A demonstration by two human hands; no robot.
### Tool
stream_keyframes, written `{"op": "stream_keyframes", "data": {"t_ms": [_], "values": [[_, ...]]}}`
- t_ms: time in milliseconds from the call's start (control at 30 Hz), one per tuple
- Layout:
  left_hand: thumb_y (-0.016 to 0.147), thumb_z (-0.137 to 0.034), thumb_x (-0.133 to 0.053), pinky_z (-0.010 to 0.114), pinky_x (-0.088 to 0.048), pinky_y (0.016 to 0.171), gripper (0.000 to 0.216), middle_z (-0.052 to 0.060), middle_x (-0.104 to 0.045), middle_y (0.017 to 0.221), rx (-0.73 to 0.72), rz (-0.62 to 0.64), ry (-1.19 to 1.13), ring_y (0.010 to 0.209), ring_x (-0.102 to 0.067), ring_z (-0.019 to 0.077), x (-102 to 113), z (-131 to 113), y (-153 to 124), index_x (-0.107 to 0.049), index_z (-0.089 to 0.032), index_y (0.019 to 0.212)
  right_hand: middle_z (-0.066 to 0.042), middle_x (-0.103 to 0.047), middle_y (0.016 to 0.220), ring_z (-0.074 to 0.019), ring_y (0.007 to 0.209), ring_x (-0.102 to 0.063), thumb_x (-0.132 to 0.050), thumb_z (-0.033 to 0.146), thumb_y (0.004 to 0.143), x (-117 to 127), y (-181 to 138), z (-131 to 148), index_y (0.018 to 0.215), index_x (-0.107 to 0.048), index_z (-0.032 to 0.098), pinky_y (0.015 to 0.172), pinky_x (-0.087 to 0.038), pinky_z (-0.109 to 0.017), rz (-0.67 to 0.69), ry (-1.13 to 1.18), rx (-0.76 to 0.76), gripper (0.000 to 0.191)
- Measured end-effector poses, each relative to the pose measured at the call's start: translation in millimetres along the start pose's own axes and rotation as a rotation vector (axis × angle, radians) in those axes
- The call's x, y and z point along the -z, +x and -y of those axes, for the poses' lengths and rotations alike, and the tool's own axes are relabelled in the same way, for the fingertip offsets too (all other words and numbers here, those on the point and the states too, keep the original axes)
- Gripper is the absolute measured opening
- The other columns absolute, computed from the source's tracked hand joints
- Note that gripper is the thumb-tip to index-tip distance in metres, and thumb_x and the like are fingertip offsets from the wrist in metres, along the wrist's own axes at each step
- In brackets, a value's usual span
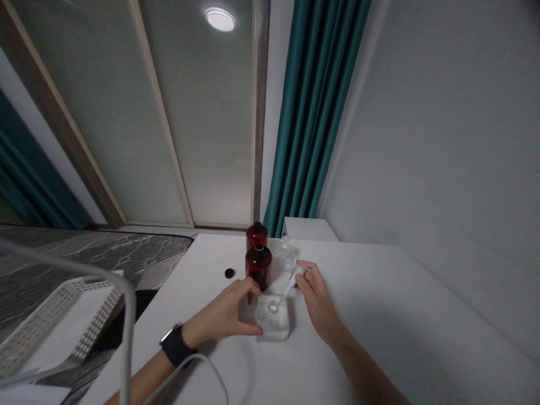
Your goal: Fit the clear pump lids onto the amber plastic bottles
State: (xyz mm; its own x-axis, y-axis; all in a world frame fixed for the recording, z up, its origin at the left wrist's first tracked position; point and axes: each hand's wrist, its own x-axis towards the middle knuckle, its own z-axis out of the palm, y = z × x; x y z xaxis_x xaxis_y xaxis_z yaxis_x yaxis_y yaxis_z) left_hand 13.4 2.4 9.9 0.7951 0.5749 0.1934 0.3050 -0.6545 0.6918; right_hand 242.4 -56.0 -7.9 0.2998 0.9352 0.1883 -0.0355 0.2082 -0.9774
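A clear square bottle (273, 326) with a round opening on top stands on the white table. My left hand (230, 312), a dark watch on its wrist, curves around the bottle's left side, thumb and fingers against it. Pinched in my right hand (316, 301) is a small white piece with a translucent tapered tip (292, 282), slanting down toward the bottle's opening; its exact kind is unclear. Just behind the bottle is an open dark amber bottle (259, 265). A second amber bottle (256, 235), with a black top, is farther back. Beside it stands another clear glass vessel (286, 253).
A small black cap (229, 273) lies on the white table (202, 354), left of the amber bottles. At the lower left is a white perforated basket (90, 318). A pale cable (130, 315) arches across the left foreground. The wall (455, 169) borders the table's right side.
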Motion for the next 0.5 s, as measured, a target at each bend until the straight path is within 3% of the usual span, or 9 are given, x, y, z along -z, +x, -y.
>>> {"op": "stream_keyframes", "data": {"t_ms": [167,333,500], "values": [[0.071,-0.041,-0.083,0.035,-0.044,0.083,0.048,0.004,-0.060,0.105,-0.010,0.002,-0.013,0.090,-0.056,0.0214,-2,7,0,-0.054,-0.022,0.103,-0.003,-0.066,0.089,-0.0191,0.077,-0.062,-0.050,0.049,0.091,17,12,-3,0.122,-0.053,0.019,0.069,-0.050,-0.030,-0.005,-0.227,0.042,0.043],[0.072,-0.038,-0.082,0.034,-0.044,0.082,0.046,0.004,-0.060,0.105,-0.021,0.002,-0.016,0.089,-0.056,0.0207,-3,8,0,-0.053,-0.022,0.105,0.004,-0.054,0.067,-0.0169,0.062,-0.053,-0.053,0.041,0.084,46,30,-22,0.117,-0.063,0.018,0.061,-0.045,-0.029,-0.041,-0.505,0.061,0.042],[0.072,-0.035,-0.082,0.034,-0.045,0.082,0.044,0.004,-0.059,0.106,-0.009,0.021,-0.007,0.090,-0.056,0.0208,0,4,1,-0.053,-0.022,0.103,0.004,-0.050,0.062,-0.0180,0.063,-0.052,-0.057,0.028,0.076,64,42,-39,0.113,-0.070,0.021,0.065,-0.042,-0.029,-0.062,-0.797,0.073,0.039]]}}
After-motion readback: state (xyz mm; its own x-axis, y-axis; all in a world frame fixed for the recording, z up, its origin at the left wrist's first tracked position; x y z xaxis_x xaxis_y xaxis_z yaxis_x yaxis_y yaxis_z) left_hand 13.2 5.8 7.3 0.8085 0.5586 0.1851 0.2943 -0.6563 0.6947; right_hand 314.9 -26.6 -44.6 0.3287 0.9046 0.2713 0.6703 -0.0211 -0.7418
